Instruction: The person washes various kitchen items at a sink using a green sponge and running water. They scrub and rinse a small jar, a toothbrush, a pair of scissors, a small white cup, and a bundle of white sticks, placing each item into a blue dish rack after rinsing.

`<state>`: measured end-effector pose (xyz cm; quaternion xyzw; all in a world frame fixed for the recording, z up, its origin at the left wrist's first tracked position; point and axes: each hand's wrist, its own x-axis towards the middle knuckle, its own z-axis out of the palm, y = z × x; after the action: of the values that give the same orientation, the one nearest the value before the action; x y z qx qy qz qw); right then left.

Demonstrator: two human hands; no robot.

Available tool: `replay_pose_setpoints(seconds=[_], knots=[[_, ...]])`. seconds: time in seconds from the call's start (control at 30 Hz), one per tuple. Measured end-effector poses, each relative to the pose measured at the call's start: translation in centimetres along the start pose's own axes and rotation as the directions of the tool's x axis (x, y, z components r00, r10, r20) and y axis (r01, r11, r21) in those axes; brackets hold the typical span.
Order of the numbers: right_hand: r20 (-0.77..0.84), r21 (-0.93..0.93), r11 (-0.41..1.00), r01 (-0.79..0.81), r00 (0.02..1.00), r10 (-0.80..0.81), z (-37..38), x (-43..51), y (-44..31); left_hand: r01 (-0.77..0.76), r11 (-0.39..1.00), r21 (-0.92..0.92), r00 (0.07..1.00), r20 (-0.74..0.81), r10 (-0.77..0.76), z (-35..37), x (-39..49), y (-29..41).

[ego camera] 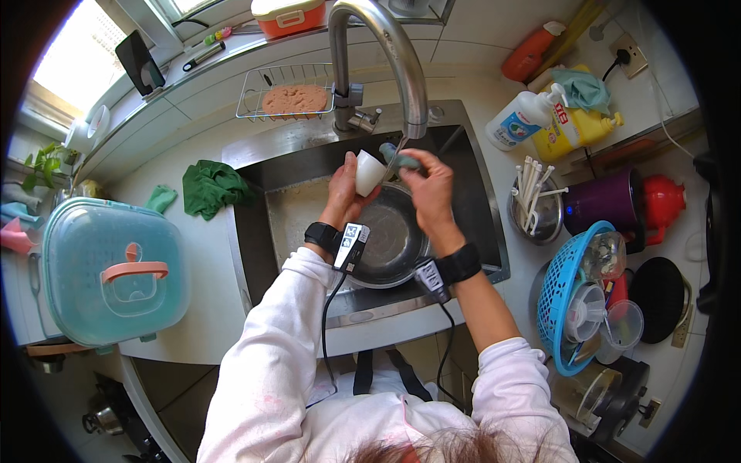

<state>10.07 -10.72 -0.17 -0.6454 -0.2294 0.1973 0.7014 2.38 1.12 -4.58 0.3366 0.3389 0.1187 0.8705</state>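
My left hand (349, 188) grips a small white cup (369, 173), tilted, above the stainless steel sink (289, 226). In my right hand (429, 182) is a wet grey-green cloth or scrubber (402, 160), a little to the right of the cup and apart from it. A thin stream of water falls from the gooseneck faucet (414, 118) onto or close by that cloth. Below both hands, a round metal basin (386, 231) stands in the sink, partly hidden by my wrists.
A green cloth (211, 188) lies over the sink's left edge. Behind it hangs a wire rack (255, 95) with a sponge (295, 99). To the left stands a lidded teal box (116, 231). Bottles (515, 121), a bowl of white sticks (535, 202) and a blue basket (550, 307) line the right.
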Motion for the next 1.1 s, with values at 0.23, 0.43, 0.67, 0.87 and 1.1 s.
replay_pose_setpoints(seconds=[0.23,0.43,0.67,0.87,1.1], knots=[[0.086,-0.414,0.889,0.196,0.981,-0.176,2.0,-0.5,2.6,0.175,0.983,-0.049,0.976,0.139,-0.167,-0.3,-1.0,-1.6],[0.311,-0.552,0.740,0.384,0.918,-0.244,2.1,-2.5,2.7,-0.124,0.992,0.004,0.991,0.043,0.124,-0.3,0.1,-1.8],[0.040,-0.099,0.982,-0.164,0.985,0.168,0.6,0.9,2.9,-0.149,0.950,0.276,0.984,0.132,0.116,0.8,-2.2,-2.0],[0.321,-0.599,0.686,0.413,0.909,-0.267,0.8,-2.5,2.6,-0.190,0.967,0.167,0.981,-0.014,0.195,1.1,-1.5,-1.3],[0.205,0.248,0.820,-0.516,0.855,0.476,-2.6,1.7,2.6,-0.041,0.996,0.080,0.956,0.294,0.016,0.0,-2.5,-1.4]])
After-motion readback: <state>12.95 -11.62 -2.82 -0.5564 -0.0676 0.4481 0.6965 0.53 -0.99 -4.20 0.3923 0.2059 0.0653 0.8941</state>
